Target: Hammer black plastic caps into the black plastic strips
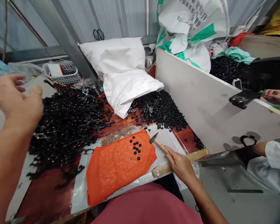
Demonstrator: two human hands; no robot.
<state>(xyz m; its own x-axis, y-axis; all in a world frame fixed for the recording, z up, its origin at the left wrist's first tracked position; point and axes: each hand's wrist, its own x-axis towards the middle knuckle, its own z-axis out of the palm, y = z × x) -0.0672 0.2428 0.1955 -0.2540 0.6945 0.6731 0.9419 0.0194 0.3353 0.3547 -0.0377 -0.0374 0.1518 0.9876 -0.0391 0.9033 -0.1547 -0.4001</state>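
Observation:
My right hand [180,165] grips the wooden handle of a small hammer [154,137], whose dark, greenish head is over the right edge of an orange cloth pad [114,165]. Several small round black pieces [135,148] lie on the pad's right half, left of the hammer. My left hand [18,99] is raised at the far left, partly cut off by the frame, thumb and fingers apart. I see nothing in it. Beside and below it spreads a large heap of black plastic parts [63,121].
A white sack [123,68] opens onto a pile of small black pieces [162,109]. A grey partition [196,90] borders the right side. A plastic basket [60,71] sits at the back left. Beyond the partition, another person's hand [275,96] and sleeve are visible.

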